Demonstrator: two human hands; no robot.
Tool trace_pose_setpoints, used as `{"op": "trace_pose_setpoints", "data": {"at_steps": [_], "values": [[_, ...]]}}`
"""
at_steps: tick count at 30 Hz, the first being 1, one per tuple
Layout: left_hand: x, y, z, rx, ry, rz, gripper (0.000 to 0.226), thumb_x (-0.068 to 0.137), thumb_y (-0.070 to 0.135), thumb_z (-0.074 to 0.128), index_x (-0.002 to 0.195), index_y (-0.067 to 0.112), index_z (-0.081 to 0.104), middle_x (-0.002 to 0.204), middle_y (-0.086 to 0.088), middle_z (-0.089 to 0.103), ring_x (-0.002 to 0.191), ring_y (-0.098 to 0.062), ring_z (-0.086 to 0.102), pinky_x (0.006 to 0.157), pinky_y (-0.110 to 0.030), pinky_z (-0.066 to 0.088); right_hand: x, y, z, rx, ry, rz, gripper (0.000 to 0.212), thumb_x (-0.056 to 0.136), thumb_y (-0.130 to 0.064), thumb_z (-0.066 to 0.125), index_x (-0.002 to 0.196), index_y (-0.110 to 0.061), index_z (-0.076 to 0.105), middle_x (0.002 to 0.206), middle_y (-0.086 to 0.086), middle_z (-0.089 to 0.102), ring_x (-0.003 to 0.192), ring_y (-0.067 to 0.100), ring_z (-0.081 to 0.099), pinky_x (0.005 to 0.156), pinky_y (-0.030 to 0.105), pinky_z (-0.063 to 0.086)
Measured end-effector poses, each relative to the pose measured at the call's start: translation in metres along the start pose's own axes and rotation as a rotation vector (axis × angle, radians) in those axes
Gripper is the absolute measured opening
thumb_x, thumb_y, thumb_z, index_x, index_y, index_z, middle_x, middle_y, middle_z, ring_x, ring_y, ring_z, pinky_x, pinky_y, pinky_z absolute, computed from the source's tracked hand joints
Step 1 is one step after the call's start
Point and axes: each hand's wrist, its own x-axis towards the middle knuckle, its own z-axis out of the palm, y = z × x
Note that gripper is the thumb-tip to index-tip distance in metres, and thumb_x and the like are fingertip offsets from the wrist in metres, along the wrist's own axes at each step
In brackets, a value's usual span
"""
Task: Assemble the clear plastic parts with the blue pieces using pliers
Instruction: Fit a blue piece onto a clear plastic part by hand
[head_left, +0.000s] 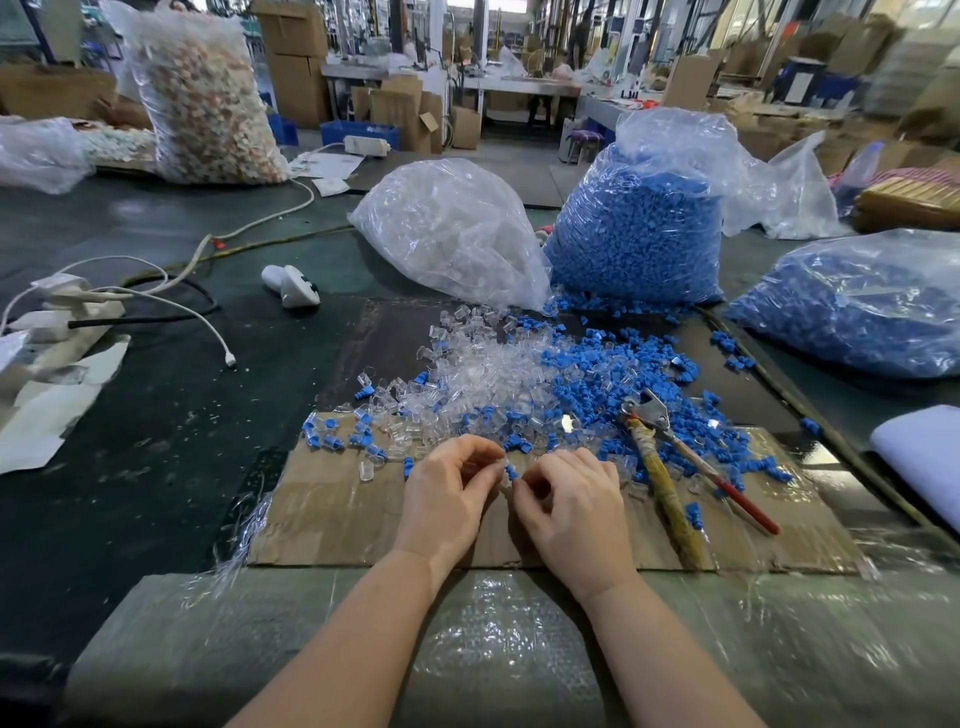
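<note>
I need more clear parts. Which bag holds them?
The bag of clear parts, lying left of the two bags of blue pieces; its contents are transparent, not blue.

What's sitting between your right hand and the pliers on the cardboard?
In the head view, a few loose clear parts and blue pieces lie on the cardboard between the right hand and the pliers; otherwise it is bare.

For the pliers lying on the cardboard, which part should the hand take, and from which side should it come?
Probably grip the pliers at the two long handles, coming from above and from the near end with the right hand. The handles point toward the person and lie mostly bare on the cardboard, while the metal head rests among loose blue pieces.
</note>
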Motion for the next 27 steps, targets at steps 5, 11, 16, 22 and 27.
{"op": "trace_pose_setpoints", "data": {"at_steps": [5, 11, 16, 22, 27], "values": [[-0.0010, -0.0003, -0.0001, 0.026, -0.030, 0.031, 0.027, 0.083, 0.006, 0.066, 0.082, 0.032, 0.065, 0.087, 0.007, 0.066, 0.085, -0.004, 0.062, 0.081, -0.016, 0.050, -0.0005, 0.0011, 0.0003, 0.025, 0.004, 0.016, 0.025, 0.071, -0.015, 0.077, 0.061, -0.014, 0.055, 0.062, -0.003, 0.057, 0.064, 0.020, 0.052, 0.065, 0.030, 0.033], [-0.0028, 0.0021, -0.0003, 0.085, -0.066, 0.120, 0.022, 0.081, 0.005, 0.067, 0.084, 0.027, 0.069, 0.084, 0.018, 0.062, 0.086, 0.008, 0.057, 0.077, -0.003, 0.041, 0.0001, 0.0034, 0.0016, 0.083, -0.026, 0.078, 0.020, 0.079, -0.019, 0.071, 0.065, -0.014, 0.058, 0.066, -0.004, 0.058, 0.069, 0.021, 0.051, 0.068, 0.033, 0.033], [-0.0007, 0.0004, 0.0001, 0.059, -0.052, 0.044, 0.022, 0.085, 0.010, 0.064, 0.084, 0.031, 0.065, 0.087, 0.010, 0.067, 0.085, -0.001, 0.061, 0.080, -0.011, 0.046, -0.0002, 0.0023, -0.0009, 0.083, 0.013, 0.043, 0.016, 0.083, -0.026, 0.071, 0.072, -0.017, 0.063, 0.070, -0.005, 0.060, 0.069, 0.017, 0.051, 0.067, 0.029, 0.030], [0.0010, 0.0021, -0.0011, 0.023, -0.066, -0.002, 0.019, 0.087, 0.012, 0.063, 0.087, 0.030, 0.065, 0.087, 0.009, 0.068, 0.085, -0.005, 0.063, 0.079, -0.017, 0.050, -0.0002, 0.0022, -0.0009, 0.123, 0.005, 0.007, 0.016, 0.078, -0.024, 0.076, 0.089, -0.016, 0.067, 0.084, -0.004, 0.064, 0.079, 0.019, 0.056, 0.072, 0.033, 0.040], [0.0009, 0.0042, -0.0018, 0.026, -0.074, -0.005, 0.016, 0.086, 0.010, 0.063, 0.088, 0.024, 0.068, 0.085, 0.007, 0.068, 0.082, -0.004, 0.063, 0.076, -0.014, 0.050, -0.0002, 0.0031, -0.0012, 0.108, 0.006, -0.043, 0.017, 0.077, -0.021, 0.076, 0.092, -0.018, 0.069, 0.083, -0.004, 0.063, 0.079, 0.020, 0.055, 0.071, 0.035, 0.043]]}}
